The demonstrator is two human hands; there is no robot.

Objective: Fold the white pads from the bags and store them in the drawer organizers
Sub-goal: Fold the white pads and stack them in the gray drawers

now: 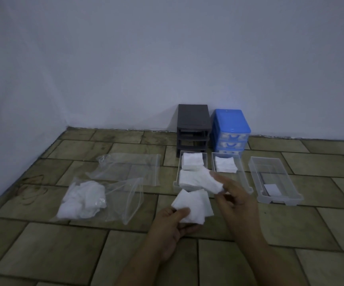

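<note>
While left hand (174, 220) pinches folded pad (193, 205), right hand (236, 196) grips another pad (198, 179).

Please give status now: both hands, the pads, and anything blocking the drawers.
Left hand pinches folded pad. Right hand holds second pad over left drawer. Nothing blocks the drawers.

- A bare room corner, seemingly in a home: plain white wall (167, 58) meeting a tiled floor (63, 254).
- Small plastic drawer units, one grey (193, 122), one blue (230, 122), stand on the floor against the wall.
- Dim, bluish light.
</note>
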